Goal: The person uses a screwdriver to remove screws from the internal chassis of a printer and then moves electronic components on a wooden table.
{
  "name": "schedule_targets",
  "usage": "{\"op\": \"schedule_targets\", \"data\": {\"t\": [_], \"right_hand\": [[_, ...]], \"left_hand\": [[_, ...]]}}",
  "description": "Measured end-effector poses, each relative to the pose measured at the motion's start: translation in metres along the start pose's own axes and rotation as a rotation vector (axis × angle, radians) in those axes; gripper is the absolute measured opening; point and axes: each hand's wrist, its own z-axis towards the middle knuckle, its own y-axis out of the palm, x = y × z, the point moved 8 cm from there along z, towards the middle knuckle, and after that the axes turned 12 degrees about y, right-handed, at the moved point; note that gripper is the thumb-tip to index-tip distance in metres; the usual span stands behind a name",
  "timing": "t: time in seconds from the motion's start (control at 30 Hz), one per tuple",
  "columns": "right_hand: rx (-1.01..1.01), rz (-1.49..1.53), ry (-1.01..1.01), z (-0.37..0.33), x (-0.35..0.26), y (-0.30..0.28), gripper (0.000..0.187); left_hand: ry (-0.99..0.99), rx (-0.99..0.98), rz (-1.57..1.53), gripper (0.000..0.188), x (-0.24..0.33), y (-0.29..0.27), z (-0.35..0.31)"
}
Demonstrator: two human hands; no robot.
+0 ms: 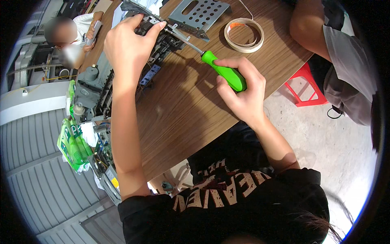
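My right hand point(248, 85) is closed round the green handle of a screwdriver point(229, 73). Its metal shaft points up and left into a dark metal-and-plastic assembly point(164, 40), which lies on the wooden table point(178, 118). I cannot make out what the tip meets. At the far edge of that assembly, my left hand point(132, 42) grips it with thumb and fingers; the thumb lies beside the screwdriver's shaft, and some fingertips are hidden. A small blue-grey part point(150, 75) shows near my left wrist.
A perforated metal plate point(199, 16) and a tape roll point(261, 35) lie beyond. Grey machine parts point(87, 95) and a green packet point(73, 146) are at left. One person point(81, 34) sits far left, another point(308, 28) at right by a red stool point(308, 89).
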Motion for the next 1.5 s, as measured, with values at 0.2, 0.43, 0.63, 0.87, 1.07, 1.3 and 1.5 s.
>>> {"op": "schedule_targets", "data": {"t": [0.2,0.43,0.63,0.87,1.07,1.3,1.5], "right_hand": [[0.006,-0.022,0.006,0.003,-0.001,-0.002,0.023],[0.013,-0.042,-0.037,0.005,-0.009,0.001,0.023],[-0.047,-0.109,0.016,-0.007,-0.016,0.008,0.026],[-0.343,0.304,0.467,-0.011,0.0,0.029,0.024],[-0.405,0.702,0.762,-0.006,0.015,0.026,0.025],[-0.36,0.982,0.968,-0.018,0.036,0.046,0.023],[-0.45,1.377,1.236,-0.031,0.045,0.057,0.027]], "left_hand": [[0.011,0.001,-0.032,0.043,0.006,-0.003,0.005],[-0.01,-0.028,-0.007,0.044,0.001,0.001,0.007],[0.014,0.031,-0.049,0.049,0.005,-0.008,0.0],[-0.045,0.016,-0.037,0.037,0.002,-0.013,-0.009],[-0.105,0.311,-0.393,0.025,0.033,-0.046,-0.046],[-0.518,-0.252,-1.855,0.034,0.072,0.085,-0.112],[-0.617,-0.192,-2.195,0.038,0.101,0.088,-0.103]]}}
